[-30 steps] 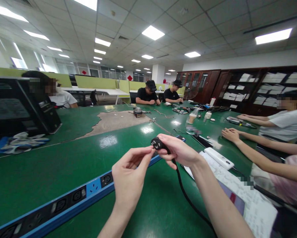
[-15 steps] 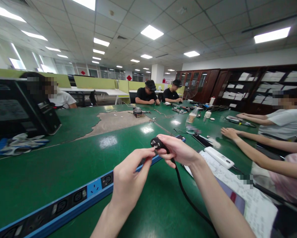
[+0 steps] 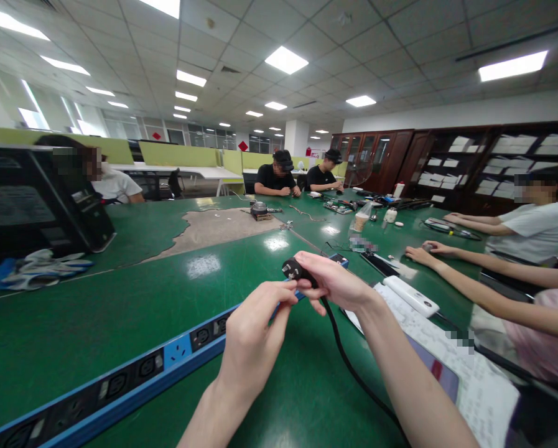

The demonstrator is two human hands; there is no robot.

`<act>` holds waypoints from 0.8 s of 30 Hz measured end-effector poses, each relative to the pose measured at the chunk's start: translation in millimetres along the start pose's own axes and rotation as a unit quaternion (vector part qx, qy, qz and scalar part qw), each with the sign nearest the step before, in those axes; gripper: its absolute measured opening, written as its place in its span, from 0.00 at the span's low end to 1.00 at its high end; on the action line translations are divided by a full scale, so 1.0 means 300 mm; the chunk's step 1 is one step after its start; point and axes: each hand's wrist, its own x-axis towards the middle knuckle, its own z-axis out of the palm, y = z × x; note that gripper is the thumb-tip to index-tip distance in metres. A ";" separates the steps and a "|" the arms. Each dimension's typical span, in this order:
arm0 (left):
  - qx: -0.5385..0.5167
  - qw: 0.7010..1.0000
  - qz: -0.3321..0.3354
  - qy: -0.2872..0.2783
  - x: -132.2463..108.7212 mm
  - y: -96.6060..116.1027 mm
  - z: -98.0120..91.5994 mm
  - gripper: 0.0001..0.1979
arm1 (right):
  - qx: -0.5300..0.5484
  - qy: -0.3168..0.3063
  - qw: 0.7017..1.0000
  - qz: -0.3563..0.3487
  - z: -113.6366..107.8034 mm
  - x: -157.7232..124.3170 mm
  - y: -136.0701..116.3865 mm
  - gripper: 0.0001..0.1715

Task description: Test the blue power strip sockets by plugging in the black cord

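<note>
A black power plug point(image 3: 293, 269) with metal prongs facing up and left sits in the fingers of my right hand point(image 3: 334, 283). Its black cord point(image 3: 341, 351) hangs below and runs to the lower right. My left hand point(image 3: 255, 330) is closed, thumb and fingertips pinched at the lowest prong of the plug. The fingertips partly hide that prong. Below and behind both hands lies a long blue and black power strip point(image 3: 134, 370) with several sockets, reaching diagonally across the green table point(image 3: 134, 317).
Printed papers point(image 3: 484, 386), a tablet-like screen point(image 3: 432, 367) and a white power strip point(image 3: 410, 296) lie to the right. A black computer case point(image 3: 40, 199) and work gloves point(image 3: 40, 269) stand left. Several people sit around the table; one person's hands point(image 3: 423, 254) rest at the right.
My left hand has shifted slightly right, its fingertips still at the prong. The plug stays nearly in place. A person's hands at the right have moved a little.
</note>
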 end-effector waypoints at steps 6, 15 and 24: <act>-0.090 0.985 -0.128 0.071 0.008 -0.007 0.018 0.04 | -0.005 -0.002 1.000 0.007 0.002 0.002 0.001 0.21; -0.119 0.977 -0.164 0.072 0.009 0.001 0.014 0.04 | -0.003 -0.010 1.000 0.009 -0.003 0.005 0.006 0.20; -0.094 0.982 -0.151 0.068 0.005 0.001 0.016 0.04 | 0.006 -0.016 1.000 0.010 -0.003 0.009 0.010 0.19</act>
